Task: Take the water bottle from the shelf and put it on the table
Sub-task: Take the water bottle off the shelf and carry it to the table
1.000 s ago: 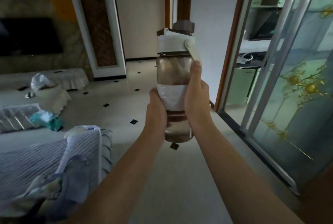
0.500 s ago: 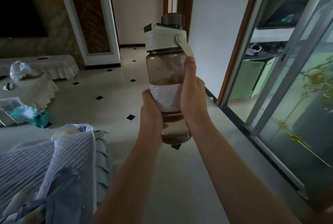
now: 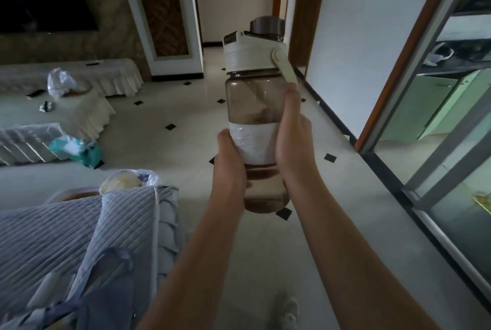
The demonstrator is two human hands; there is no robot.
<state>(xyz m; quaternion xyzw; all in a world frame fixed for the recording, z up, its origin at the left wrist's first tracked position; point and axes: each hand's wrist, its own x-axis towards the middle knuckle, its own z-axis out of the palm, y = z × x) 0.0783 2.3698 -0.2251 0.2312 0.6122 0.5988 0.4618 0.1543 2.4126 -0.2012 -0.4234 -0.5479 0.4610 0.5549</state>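
The water bottle (image 3: 255,101) is a smoky clear bottle with a white lid, a white strap and a white band round its middle. It is upright in the air at the centre of the head view. My left hand (image 3: 229,159) wraps its left side below the band. My right hand (image 3: 293,133) presses its right side, with the thumb pointing up along the body. A low table (image 3: 85,114) with a pale frilled cloth stands at the far left.
A sofa (image 3: 79,236) with a blue-grey quilted cover fills the lower left. A glass sliding door (image 3: 438,143) runs along the right. A teal bag (image 3: 79,147) lies on the tiled floor (image 3: 186,122). A doorway and corridor open ahead.
The view has tilted down and turned slightly left. The bottle stays held in both hands and sits a little lower in the frame. A foot now shows at the bottom.
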